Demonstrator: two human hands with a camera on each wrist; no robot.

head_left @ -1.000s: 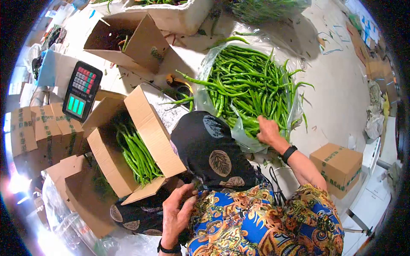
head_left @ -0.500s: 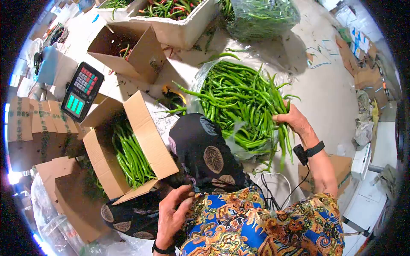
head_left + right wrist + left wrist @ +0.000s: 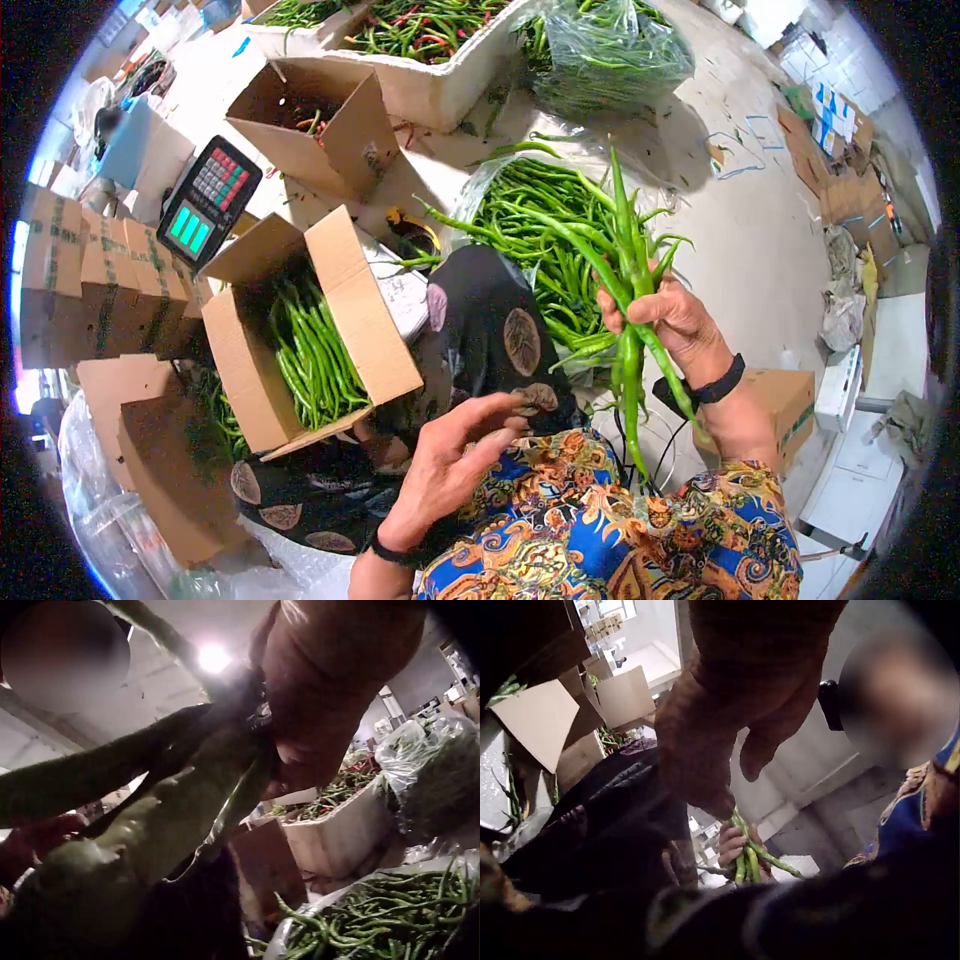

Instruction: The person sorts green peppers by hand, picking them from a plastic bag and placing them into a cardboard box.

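Green chili peppers (image 3: pixel 628 300) — a bunch lifted clear of the plastic bag (image 3: pixel 545 230) they lay in a second ago — now stand in the right hand (image 3: pixel 672 318), gripped at mid-length. The left hand (image 3: pixel 455 455) has risen off the lap, fingers spread, empty — apparently reaching for the bunch beside the half-filled cardboard box (image 3: pixel 300 330).

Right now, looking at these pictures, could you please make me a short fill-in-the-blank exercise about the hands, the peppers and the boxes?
1. The right hand grips a bunch of long ____ peppers.
2. The left hand is ____, with straight fingers, holding nothing.
3. The open cardboard box left of the knee holds peppers; the scale display beside it glows ____.
4. The big pepper pile lies in a clear ____ bag.

Missing words: green; open; green; plastic
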